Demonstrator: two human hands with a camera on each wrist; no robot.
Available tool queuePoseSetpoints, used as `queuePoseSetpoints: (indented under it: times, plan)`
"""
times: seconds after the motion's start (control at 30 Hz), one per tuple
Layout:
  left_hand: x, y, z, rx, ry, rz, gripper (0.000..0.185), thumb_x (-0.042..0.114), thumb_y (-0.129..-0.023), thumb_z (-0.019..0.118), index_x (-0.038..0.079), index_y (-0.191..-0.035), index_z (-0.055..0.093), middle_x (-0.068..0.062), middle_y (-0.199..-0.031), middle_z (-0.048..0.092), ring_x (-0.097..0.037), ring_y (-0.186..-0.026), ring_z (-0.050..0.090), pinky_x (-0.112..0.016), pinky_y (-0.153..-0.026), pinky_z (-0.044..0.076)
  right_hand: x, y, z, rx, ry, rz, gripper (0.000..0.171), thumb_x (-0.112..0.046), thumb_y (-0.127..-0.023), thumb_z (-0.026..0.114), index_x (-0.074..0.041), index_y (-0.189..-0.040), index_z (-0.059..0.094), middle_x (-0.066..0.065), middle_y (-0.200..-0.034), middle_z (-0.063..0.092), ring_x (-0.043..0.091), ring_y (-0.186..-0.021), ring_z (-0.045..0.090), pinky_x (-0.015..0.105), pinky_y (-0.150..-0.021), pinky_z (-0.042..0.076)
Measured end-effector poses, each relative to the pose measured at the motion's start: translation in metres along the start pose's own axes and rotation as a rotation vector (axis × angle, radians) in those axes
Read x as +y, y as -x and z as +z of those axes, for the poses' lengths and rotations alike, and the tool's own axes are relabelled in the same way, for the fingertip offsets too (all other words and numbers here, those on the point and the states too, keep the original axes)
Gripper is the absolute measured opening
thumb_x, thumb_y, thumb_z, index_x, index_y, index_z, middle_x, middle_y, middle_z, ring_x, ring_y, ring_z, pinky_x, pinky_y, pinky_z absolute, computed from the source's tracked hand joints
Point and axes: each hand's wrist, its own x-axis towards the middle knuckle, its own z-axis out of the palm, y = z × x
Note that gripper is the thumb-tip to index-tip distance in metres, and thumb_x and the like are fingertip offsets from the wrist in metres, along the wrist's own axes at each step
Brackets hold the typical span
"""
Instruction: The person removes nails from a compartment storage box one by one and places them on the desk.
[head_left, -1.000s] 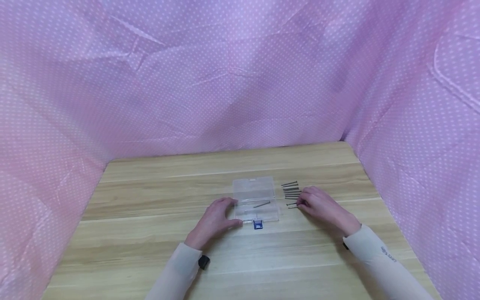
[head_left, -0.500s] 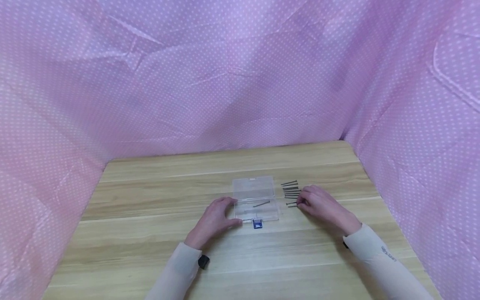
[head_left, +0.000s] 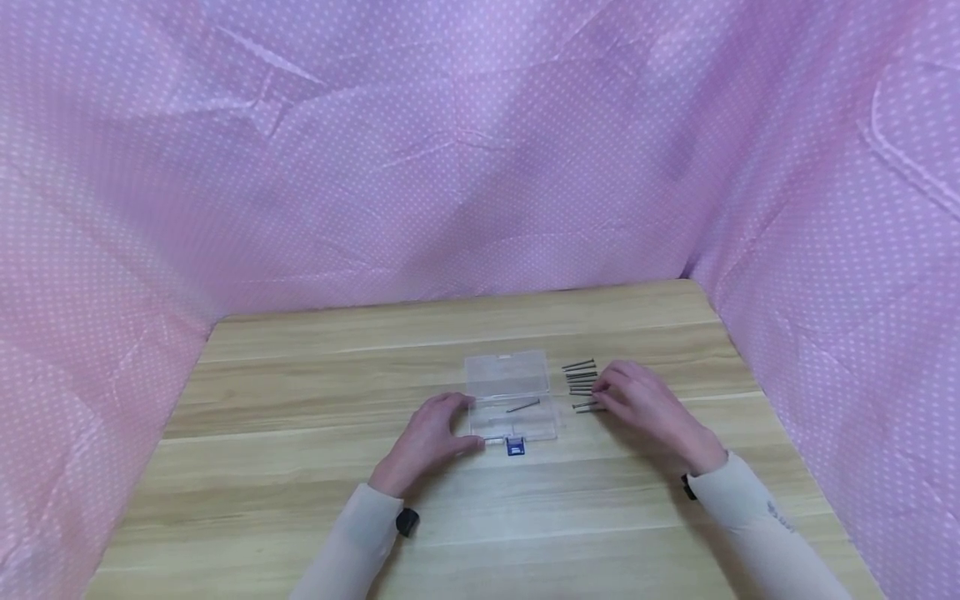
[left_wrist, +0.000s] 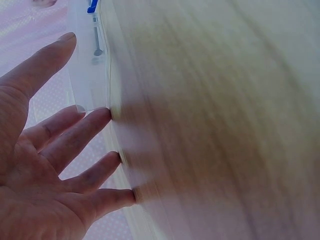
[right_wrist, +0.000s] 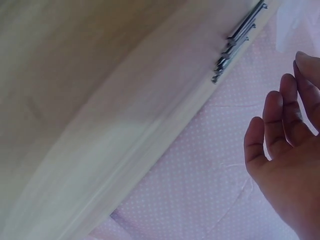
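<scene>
A clear plastic box lies open in the middle of the wooden table, with one nail inside and a blue latch at its near edge. My left hand rests against the box's left side with its fingers straight; the left wrist view shows those fingers touching the box. Right of the box lies a row of several dark nails. My right hand hovers at the right end of that row, fingers relaxed and holding nothing, beside the nails.
Pink dotted cloth walls in the table at the back and on both sides. Bare wood stretches left of the box and along the near edge. Both sleeves reach in from the bottom of the head view.
My right hand has shifted slightly away from me along the nail row, from the nearest nails to the middle ones. The left hand, box and nails have stayed put.
</scene>
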Motion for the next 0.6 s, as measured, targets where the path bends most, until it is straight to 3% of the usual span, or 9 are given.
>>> queuePoseSetpoints:
  times: [0.6]
  plan:
    - [0.001,0.002,0.001,0.004,-0.015,0.004,0.069,0.041,-0.08,0.089,0.011,-0.137,0.064,-0.018,-0.145,0.057,-0.04,-0.139,0.048,-0.057,-0.117,0.038,-0.017,-0.015,0.013,0.118,-0.078,-0.061,0.017,-0.004,-0.081,0.084,-0.008,-0.093,0.073,0.004,-0.095,0.07,0.026,-0.091,0.066,0.049,-0.084,0.056]
